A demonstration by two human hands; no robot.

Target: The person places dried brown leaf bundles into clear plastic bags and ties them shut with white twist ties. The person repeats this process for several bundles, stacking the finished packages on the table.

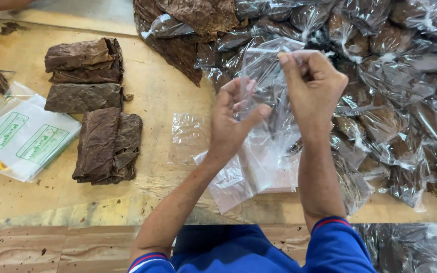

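Head view, looking down over both forearms, blue sleeves with red-and-white cuffs at the bottom edge.

I see the right hand (313, 86) raised above the tabletop (163, 91), its grip pressed together: thumb and forefinger pinch the top edge of a clear plastic bag (266, 71). The bag hangs down from that pinch, limp and crinkled, between the two hands.

The left hand (233, 119) sits just beside it, lower and to the left. Its grip is spread, fingers loosely apart, thumb angled toward the bag's face. I cannot tell whether the fingertips touch the film or rest just behind it.

Under the hands: a stack of empty clear bags (259, 172) lying flat on the tabletop, with one loose clear bag (190, 134) just to its left.

Left of that, well apart from the hands: folded brown dried leaves in bundles, two stacked at the top (84, 60), one flat below them (83, 97), and a larger one nearest me (107, 146).

Far left: a packet of bags with green printed labels (24, 136).

Right and top: a big heap of filled clear bags (395, 101), each holding dark leaf, tied at the neck. Loose dried leaf (193, 20) lies at the heap's top left edge.
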